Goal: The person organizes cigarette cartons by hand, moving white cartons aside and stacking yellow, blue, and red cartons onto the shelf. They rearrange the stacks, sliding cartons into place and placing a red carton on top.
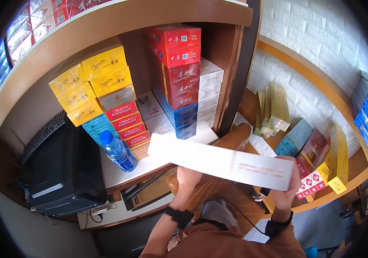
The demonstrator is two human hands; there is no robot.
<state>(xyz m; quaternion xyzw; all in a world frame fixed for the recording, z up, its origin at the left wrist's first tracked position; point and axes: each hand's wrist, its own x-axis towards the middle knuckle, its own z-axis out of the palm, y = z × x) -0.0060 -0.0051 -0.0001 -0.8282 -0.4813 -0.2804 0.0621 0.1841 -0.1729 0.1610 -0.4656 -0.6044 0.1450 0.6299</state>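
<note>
A long white cigarette carton (218,160) with faint reddish print lies across both hands, tilted down toward the right. My right hand (288,189) grips its right end, thumb along the edge. My left hand (188,175) holds it from below, left of its middle; those fingers are hidden behind the carton. Just beyond the carton's left end stands a blue-capped plastic bottle (119,152) on the white shelf. Stacked red cartons (179,73), with blue cartons (186,120) at the bottom, rise behind it.
Yellow cartons (102,64) top a stack with red Chang Baishan cartons (123,118) at left. White cartons (210,90) stand beside the red stack. A black computer case (63,172) sits at far left. On the right shelf lie gold cartons (278,105) and yellow cartons (338,161).
</note>
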